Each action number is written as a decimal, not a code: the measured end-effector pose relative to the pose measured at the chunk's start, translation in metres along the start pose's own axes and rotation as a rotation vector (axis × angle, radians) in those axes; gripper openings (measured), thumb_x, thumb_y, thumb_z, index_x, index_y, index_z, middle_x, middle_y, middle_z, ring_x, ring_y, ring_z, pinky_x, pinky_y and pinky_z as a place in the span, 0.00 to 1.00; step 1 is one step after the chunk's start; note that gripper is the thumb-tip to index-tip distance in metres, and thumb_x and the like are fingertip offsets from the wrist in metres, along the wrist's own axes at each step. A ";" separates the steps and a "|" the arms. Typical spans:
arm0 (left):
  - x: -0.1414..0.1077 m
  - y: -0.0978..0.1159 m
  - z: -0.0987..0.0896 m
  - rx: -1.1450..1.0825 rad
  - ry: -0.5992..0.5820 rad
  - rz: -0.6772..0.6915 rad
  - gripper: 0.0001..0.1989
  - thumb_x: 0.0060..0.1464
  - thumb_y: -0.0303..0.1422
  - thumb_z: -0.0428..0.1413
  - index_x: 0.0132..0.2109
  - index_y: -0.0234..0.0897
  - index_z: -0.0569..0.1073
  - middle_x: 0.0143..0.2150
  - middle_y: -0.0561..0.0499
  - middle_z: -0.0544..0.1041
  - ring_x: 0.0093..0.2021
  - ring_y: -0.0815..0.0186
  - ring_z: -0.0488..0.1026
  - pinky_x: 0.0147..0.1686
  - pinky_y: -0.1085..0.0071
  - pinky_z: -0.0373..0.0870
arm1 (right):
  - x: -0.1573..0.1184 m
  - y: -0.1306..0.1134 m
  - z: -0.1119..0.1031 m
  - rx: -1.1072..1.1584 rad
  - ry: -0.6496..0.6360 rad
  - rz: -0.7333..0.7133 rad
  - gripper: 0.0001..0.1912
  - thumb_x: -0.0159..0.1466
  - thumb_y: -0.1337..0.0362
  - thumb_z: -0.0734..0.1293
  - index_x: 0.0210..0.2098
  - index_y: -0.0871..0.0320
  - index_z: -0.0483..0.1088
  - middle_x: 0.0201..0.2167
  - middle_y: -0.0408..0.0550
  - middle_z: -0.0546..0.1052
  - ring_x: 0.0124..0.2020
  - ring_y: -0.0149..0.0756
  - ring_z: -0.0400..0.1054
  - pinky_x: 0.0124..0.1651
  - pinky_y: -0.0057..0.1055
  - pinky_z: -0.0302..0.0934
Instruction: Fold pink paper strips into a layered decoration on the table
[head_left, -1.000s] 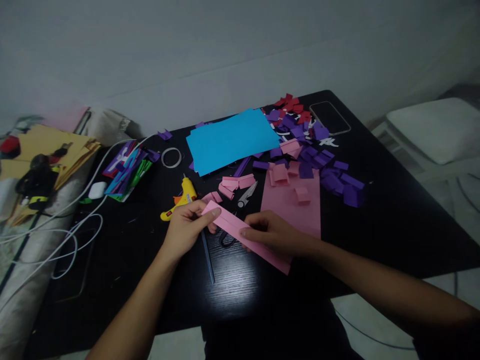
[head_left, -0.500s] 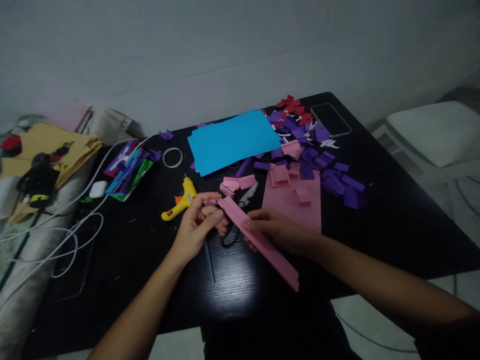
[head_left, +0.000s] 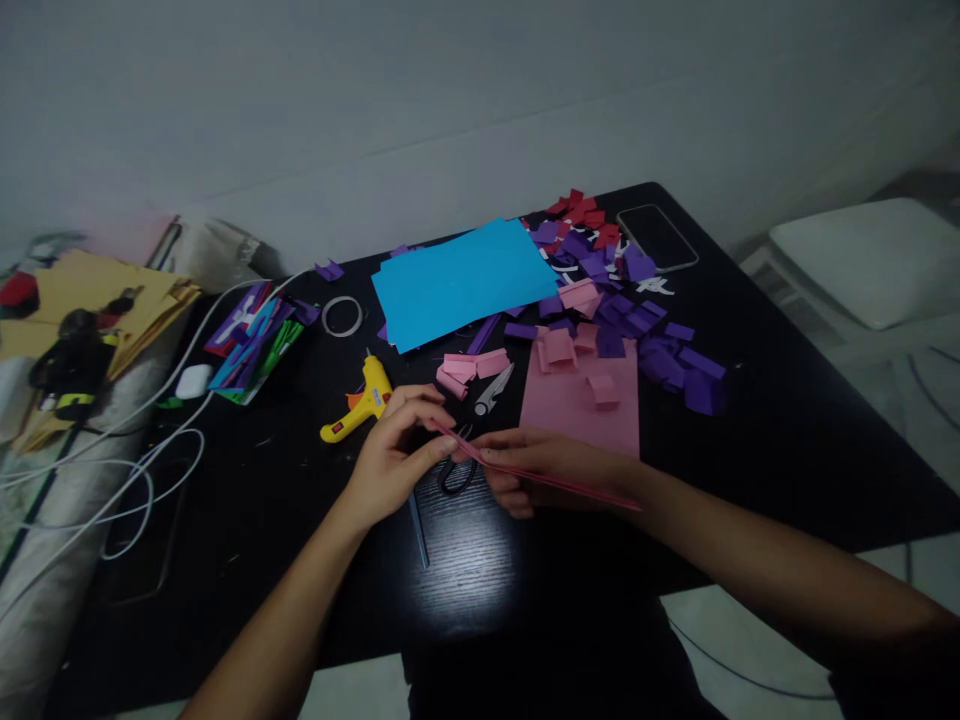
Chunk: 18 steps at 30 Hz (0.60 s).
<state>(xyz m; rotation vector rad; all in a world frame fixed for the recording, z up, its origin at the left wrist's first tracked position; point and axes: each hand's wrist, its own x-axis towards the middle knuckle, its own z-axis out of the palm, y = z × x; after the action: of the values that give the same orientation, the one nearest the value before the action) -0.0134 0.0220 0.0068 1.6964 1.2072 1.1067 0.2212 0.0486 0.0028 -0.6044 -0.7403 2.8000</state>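
Note:
A long folded pink paper strip is held edge-on between my two hands. My left hand pinches its left end, thumb against fingers. Farther along the strip, my right hand grips it with thumb and fingers, and the free end reaches past the right wrist. Below and behind the hands lie scissors with black handles. A yellow glue gun is just left of my left hand. Short folded pink pieces lie behind the scissors, and a pink sheet is behind my right hand.
Blue sheets lie at the back of the black table. Purple pieces, red pieces and a phone are at the back right. A tape ring, coloured strips and white cables are leftward.
The pink strip has turned from showing its flat face to nearly edge-on, its free end swinging up and to the right. Both hands still hold it.

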 end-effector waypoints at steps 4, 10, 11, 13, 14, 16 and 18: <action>0.000 0.002 -0.005 -0.021 -0.060 -0.059 0.07 0.61 0.33 0.63 0.36 0.36 0.77 0.38 0.49 0.78 0.40 0.64 0.75 0.40 0.69 0.72 | -0.001 -0.003 0.002 -0.062 0.026 0.027 0.15 0.72 0.55 0.66 0.46 0.61 0.74 0.29 0.44 0.74 0.28 0.31 0.68 0.36 0.31 0.63; -0.001 0.006 -0.008 -0.016 0.045 -0.116 0.07 0.58 0.33 0.65 0.34 0.36 0.78 0.28 0.55 0.75 0.27 0.71 0.69 0.27 0.76 0.65 | -0.005 -0.019 -0.002 -0.275 0.091 -0.081 0.23 0.71 0.47 0.65 0.48 0.61 0.78 0.43 0.52 0.81 0.43 0.38 0.75 0.52 0.36 0.66; -0.001 0.006 -0.008 -0.004 0.059 -0.112 0.07 0.57 0.33 0.65 0.33 0.36 0.78 0.28 0.55 0.75 0.26 0.71 0.68 0.27 0.76 0.65 | -0.006 -0.021 -0.003 -0.361 0.118 -0.125 0.19 0.69 0.50 0.68 0.46 0.61 0.79 0.43 0.50 0.82 0.45 0.38 0.74 0.54 0.35 0.65; -0.001 0.005 -0.009 0.019 0.079 -0.113 0.07 0.57 0.33 0.65 0.33 0.36 0.78 0.28 0.55 0.75 0.26 0.72 0.68 0.27 0.76 0.64 | -0.007 -0.024 -0.007 -0.493 0.186 -0.180 0.13 0.63 0.57 0.74 0.41 0.59 0.81 0.42 0.47 0.82 0.46 0.37 0.74 0.54 0.33 0.63; -0.001 0.004 -0.009 0.030 0.086 -0.117 0.07 0.57 0.33 0.65 0.34 0.36 0.78 0.28 0.55 0.76 0.26 0.72 0.68 0.27 0.76 0.64 | -0.007 -0.024 -0.008 -0.529 0.209 -0.191 0.11 0.61 0.59 0.75 0.40 0.59 0.81 0.40 0.45 0.82 0.44 0.36 0.74 0.52 0.32 0.64; -0.001 0.002 -0.009 0.050 0.093 -0.122 0.07 0.58 0.34 0.65 0.34 0.36 0.78 0.28 0.55 0.76 0.26 0.72 0.69 0.27 0.76 0.65 | -0.007 -0.023 -0.011 -0.586 0.231 -0.206 0.09 0.60 0.60 0.76 0.37 0.59 0.80 0.35 0.43 0.81 0.38 0.34 0.73 0.46 0.31 0.65; -0.001 0.001 -0.010 0.071 0.097 -0.108 0.07 0.58 0.34 0.65 0.35 0.36 0.78 0.28 0.56 0.76 0.26 0.72 0.69 0.27 0.77 0.65 | -0.008 -0.022 -0.011 -0.675 0.263 -0.255 0.08 0.61 0.61 0.75 0.36 0.59 0.79 0.32 0.43 0.80 0.34 0.33 0.73 0.41 0.29 0.65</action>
<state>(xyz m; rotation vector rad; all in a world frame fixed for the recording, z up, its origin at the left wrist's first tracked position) -0.0227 0.0220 0.0113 1.6249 1.3976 1.1030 0.2342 0.0703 0.0080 -0.8785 -1.5794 2.1462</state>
